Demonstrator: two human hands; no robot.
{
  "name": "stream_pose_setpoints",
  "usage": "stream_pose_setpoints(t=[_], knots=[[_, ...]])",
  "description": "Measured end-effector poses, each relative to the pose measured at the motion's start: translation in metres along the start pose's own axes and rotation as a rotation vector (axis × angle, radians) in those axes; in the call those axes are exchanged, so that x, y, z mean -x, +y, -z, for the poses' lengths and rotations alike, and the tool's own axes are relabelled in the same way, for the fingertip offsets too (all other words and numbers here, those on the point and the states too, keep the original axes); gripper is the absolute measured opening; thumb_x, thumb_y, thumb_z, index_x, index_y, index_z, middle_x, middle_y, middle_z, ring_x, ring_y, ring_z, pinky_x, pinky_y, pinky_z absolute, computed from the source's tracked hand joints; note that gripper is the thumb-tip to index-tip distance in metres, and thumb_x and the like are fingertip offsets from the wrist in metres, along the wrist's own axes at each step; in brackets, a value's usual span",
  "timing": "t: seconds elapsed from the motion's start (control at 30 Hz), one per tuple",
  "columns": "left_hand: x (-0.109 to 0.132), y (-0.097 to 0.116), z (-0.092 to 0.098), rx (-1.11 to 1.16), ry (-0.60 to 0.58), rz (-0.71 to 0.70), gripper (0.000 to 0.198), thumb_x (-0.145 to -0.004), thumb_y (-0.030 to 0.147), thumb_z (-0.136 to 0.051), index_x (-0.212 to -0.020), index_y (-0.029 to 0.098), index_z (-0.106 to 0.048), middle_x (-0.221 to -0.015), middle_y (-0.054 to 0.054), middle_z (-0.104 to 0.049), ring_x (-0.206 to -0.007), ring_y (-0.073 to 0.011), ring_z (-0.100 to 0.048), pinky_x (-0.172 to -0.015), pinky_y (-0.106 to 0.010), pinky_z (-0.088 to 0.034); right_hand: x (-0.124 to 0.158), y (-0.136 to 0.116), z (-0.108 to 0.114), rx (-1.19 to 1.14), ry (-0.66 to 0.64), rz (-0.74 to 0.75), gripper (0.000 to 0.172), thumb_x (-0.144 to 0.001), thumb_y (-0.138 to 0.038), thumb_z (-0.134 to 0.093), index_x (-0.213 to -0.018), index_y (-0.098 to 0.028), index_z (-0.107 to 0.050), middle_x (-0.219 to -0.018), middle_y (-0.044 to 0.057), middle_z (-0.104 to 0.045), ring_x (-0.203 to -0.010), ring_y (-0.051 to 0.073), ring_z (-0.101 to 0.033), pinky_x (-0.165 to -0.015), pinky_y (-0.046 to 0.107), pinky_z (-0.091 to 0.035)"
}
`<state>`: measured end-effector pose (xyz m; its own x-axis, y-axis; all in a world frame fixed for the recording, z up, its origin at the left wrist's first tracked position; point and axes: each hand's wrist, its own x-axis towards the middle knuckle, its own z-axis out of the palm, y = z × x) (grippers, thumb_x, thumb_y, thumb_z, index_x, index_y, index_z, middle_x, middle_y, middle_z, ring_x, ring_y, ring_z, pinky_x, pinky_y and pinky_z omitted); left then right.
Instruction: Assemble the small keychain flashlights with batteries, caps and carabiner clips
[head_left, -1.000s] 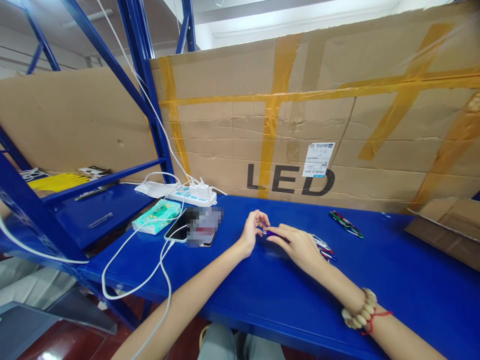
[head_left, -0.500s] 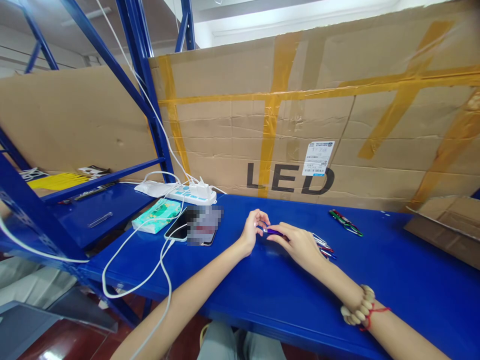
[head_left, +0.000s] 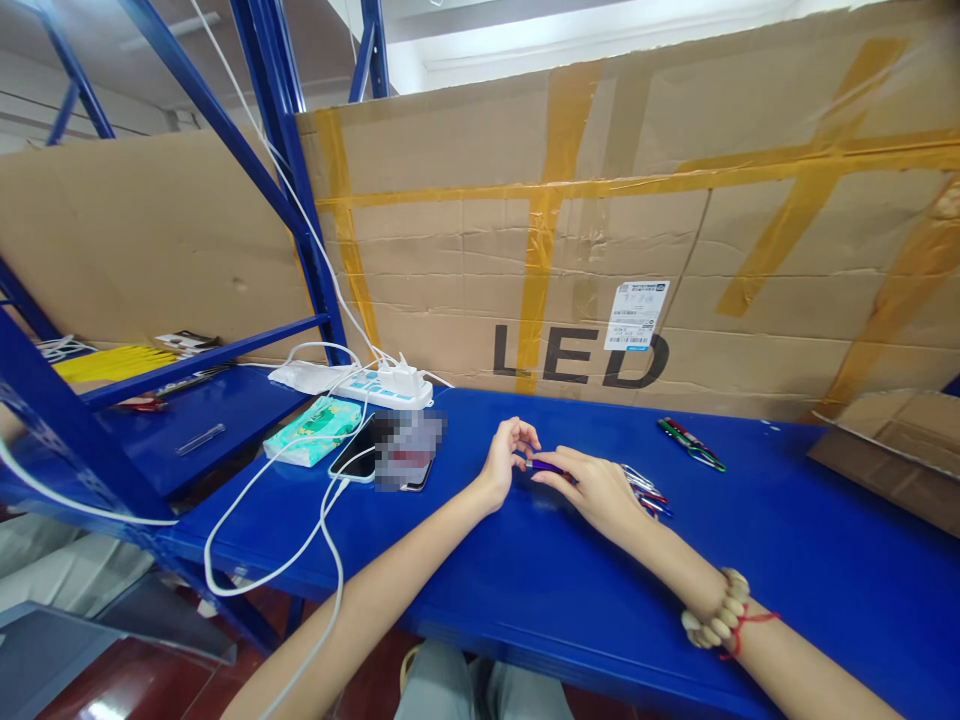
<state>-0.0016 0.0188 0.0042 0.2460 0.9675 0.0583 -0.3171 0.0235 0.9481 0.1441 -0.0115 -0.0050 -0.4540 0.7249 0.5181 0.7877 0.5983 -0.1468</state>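
My right hand [head_left: 596, 487] grips a purple pen [head_left: 546, 466] between thumb and fingers, its end pointing left. Just beyond that end is my left hand [head_left: 504, 464], its fingers curled in toward the thumb; whatever small thing it may pinch is too small to make out. Partly hidden behind my right hand, several pens [head_left: 646, 492] with silver, red and blue parts lie on the blue table [head_left: 510, 590]. Farther right rest green and dark red pens [head_left: 691, 445].
Left of my hands are a phone [head_left: 358, 455], a green tissue pack [head_left: 315, 432] and a white power strip [head_left: 386, 385] with trailing cables. A large cardboard sheet [head_left: 450, 270] stands along the back. An open cardboard box [head_left: 892, 455] sits at the right.
My two hands keep nearly the same place, with the purple pen's end slightly closer to my left fingers. On the neighbouring table at the left, a reddish item has shifted.
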Motion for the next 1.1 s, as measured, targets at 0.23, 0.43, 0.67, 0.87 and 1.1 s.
stream_pose_setpoints(t=[0.23,0.43,0.67,0.87,1.1], knots=[[0.001,0.002,-0.001,0.001,0.011,0.016,0.036,-0.083,0.031,-0.028,-0.059,0.014,-0.049,-0.064,-0.002,-0.051,-0.054,-0.0091,-0.044,-0.048,-0.018,-0.031,0.0,-0.004,0.002,-0.007,-0.006,0.009,0.023,-0.088,-0.036,-0.052,-0.099,-0.024,-0.068,-0.084,0.003,-0.069,-0.071,0.017,-0.066,-0.059,0.024,-0.048],[0.001,0.003,-0.003,0.007,0.028,0.03,0.035,-0.084,0.029,-0.027,-0.059,0.015,-0.048,-0.062,-0.002,-0.051,-0.051,-0.0087,-0.044,-0.046,-0.018,-0.03,0.001,-0.005,0.003,-0.01,-0.035,-0.002,0.023,-0.087,-0.038,-0.052,-0.097,-0.026,-0.069,-0.079,0.001,-0.067,-0.063,0.015,-0.063,-0.055,0.023,-0.043],[0.0,0.001,-0.002,0.008,0.018,0.028,0.035,-0.083,0.032,-0.029,-0.06,0.015,-0.049,-0.063,-0.002,-0.051,-0.05,-0.0085,-0.044,-0.044,-0.018,-0.029,0.0,-0.001,0.0,0.008,-0.046,0.012,0.026,-0.087,-0.042,-0.051,-0.097,-0.026,-0.069,-0.081,0.001,-0.068,-0.068,0.017,-0.065,-0.055,0.023,-0.043],[-0.002,-0.001,0.0,0.002,0.029,0.017,0.034,-0.082,0.034,-0.031,-0.059,0.015,-0.049,-0.063,-0.002,-0.051,-0.051,-0.0086,-0.044,-0.044,-0.018,-0.03,0.0,-0.002,0.004,-0.025,-0.073,-0.009,0.026,-0.09,-0.04,-0.047,-0.099,-0.026,-0.067,-0.088,0.002,-0.07,-0.073,0.017,-0.066,-0.06,0.025,-0.046],[-0.005,-0.004,0.002,-0.01,0.053,-0.002,0.034,-0.083,0.032,-0.029,-0.061,0.015,-0.049,-0.065,-0.003,-0.052,-0.051,-0.0088,-0.045,-0.044,-0.018,-0.029,-0.002,-0.003,0.013,-0.047,-0.166,-0.054,0.033,-0.094,-0.037,-0.038,-0.086,-0.025,-0.067,-0.087,0.0,-0.071,-0.077,0.018,-0.066,-0.06,0.025,-0.042]])
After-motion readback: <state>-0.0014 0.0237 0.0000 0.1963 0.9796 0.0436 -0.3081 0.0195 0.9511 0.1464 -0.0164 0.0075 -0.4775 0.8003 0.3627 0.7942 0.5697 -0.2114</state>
